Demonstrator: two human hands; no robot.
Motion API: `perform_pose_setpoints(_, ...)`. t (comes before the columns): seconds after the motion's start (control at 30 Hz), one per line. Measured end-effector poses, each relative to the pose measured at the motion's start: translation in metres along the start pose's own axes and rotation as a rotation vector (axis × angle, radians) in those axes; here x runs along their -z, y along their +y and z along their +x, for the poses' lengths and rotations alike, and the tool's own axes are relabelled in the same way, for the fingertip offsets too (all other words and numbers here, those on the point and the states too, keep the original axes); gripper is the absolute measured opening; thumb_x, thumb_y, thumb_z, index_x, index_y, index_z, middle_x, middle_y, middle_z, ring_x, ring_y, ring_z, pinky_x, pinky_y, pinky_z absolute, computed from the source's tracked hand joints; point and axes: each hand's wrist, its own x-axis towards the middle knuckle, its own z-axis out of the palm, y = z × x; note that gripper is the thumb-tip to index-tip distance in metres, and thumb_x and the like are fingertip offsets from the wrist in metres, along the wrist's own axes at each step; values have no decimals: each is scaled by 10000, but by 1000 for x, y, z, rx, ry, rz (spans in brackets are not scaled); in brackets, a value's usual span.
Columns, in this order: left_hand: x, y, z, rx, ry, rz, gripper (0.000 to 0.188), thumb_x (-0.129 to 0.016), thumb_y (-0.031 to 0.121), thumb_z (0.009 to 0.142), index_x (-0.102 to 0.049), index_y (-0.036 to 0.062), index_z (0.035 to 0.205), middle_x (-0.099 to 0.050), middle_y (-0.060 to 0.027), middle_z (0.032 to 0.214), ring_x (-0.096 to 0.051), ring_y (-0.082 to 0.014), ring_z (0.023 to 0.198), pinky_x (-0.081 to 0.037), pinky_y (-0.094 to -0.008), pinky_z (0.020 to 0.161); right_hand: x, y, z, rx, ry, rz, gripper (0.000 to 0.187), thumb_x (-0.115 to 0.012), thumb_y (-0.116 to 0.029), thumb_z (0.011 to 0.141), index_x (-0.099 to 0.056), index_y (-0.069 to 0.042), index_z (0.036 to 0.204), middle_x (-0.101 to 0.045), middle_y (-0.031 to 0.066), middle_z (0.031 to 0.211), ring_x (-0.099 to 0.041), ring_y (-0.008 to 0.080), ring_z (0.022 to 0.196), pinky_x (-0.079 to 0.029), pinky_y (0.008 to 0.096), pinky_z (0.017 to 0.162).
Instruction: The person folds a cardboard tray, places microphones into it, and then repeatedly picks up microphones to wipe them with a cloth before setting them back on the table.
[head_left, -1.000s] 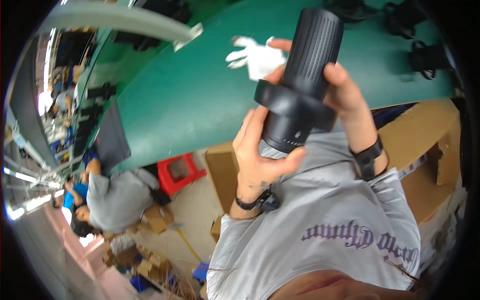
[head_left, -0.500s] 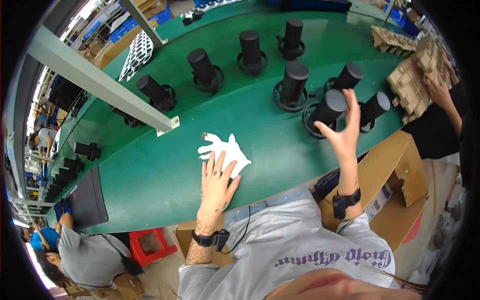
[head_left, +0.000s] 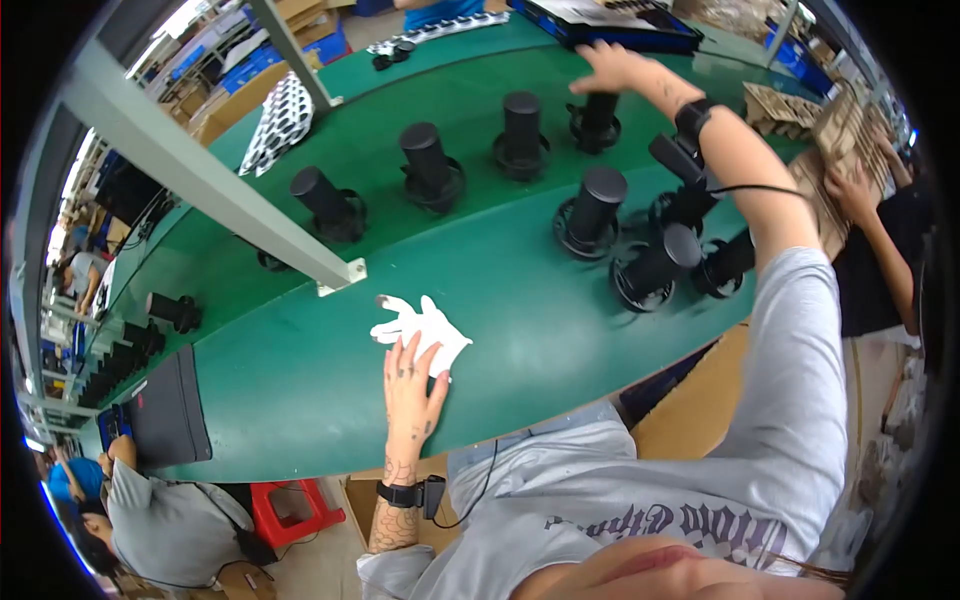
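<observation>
My left hand point(head_left: 408, 392) lies flat with fingers stretched out, its fingertips at the edge of a white glove point(head_left: 428, 328) on the green table. My right arm reaches far across; the right hand point(head_left: 610, 70) is open, fingers spread at the top of a black cylinder on a ringed base point(head_left: 597, 128). The hand hides that cylinder's top, and whether it touches is unclear. Nearer me on the right stand a black cylinder point(head_left: 592, 205) and another, tilted-looking one point(head_left: 660, 262). Others beside them are partly hidden behind my forearm and wrist band.
More black cylinders point(head_left: 428, 160) line the far green strip. A pale metal post point(head_left: 220, 180) meets the table left of centre. A black mat point(head_left: 175, 410) lies at the left. Another person's hand point(head_left: 852, 190) holds a brown moulded tray point(head_left: 835, 180) at the right.
My right hand has moved from beside the near right cylinders to the far cylinder at the back. My left hand stays by the glove. The view has shifted slightly.
</observation>
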Motion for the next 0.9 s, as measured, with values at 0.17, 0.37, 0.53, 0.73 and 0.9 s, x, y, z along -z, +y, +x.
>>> perform_pose_setpoints(0.17, 1, -2, -6, -12, 49, -20, 386, -626, 167, 825, -570, 121, 1205, -453, -122, 1351, -357, -378, 1283, -273, -493, 1071, -53, 7, -13, 20, 162, 97, 384, -700, -254, 729, -586, -70, 1045, -596, 177, 976, -606, 349, 871, -505, 432, 757)
perform_pose_setpoints(0.37, 0, -7, -14, 20, 63, -4, 377, -625, 208, 832, -577, 123, 1196, -450, -113, 1353, -355, -350, 1287, -259, -490, 1079, 33, -58, -27, 508, -44, -73, 957, -786, -308, 641, -253, -260, 1435, -561, 156, 1161, -621, 338, 896, -517, 404, 756)
perform_pose_setpoints(0.53, -2, -7, -6, -9, 61, -4, 377, -625, 200, 834, -572, 120, 1198, -452, -120, 1349, -359, -358, 1282, -268, -492, 1072, 16, -74, -25, 569, -65, 54, 899, -778, -354, 649, -311, -267, 1412, -567, 122, 1176, -617, 331, 933, -510, 416, 770)
perform_pose_setpoints(0.73, -8, -20, -13, 129, 262, 9, 365, -589, 116, 812, -560, 77, 1174, -434, -173, 1338, -306, -420, 1289, -271, -500, 1061, 74, -79, -68, 563, 207, -93, 706, -754, -328, 699, -416, -204, 1305, -628, 103, 1033, -620, 308, 931, -502, 405, 751)
perform_pose_setpoints(0.9, 14, -24, -25, 56, 669, 174, 348, -500, 105, 851, -506, 23, 1189, -461, -198, 1307, -434, -374, 1220, -334, -469, 1028, 162, -75, -188, 485, 643, 403, 707, -799, -227, 682, -457, -160, 1297, -613, 101, 1052, -605, 241, 1001, -478, 336, 844)
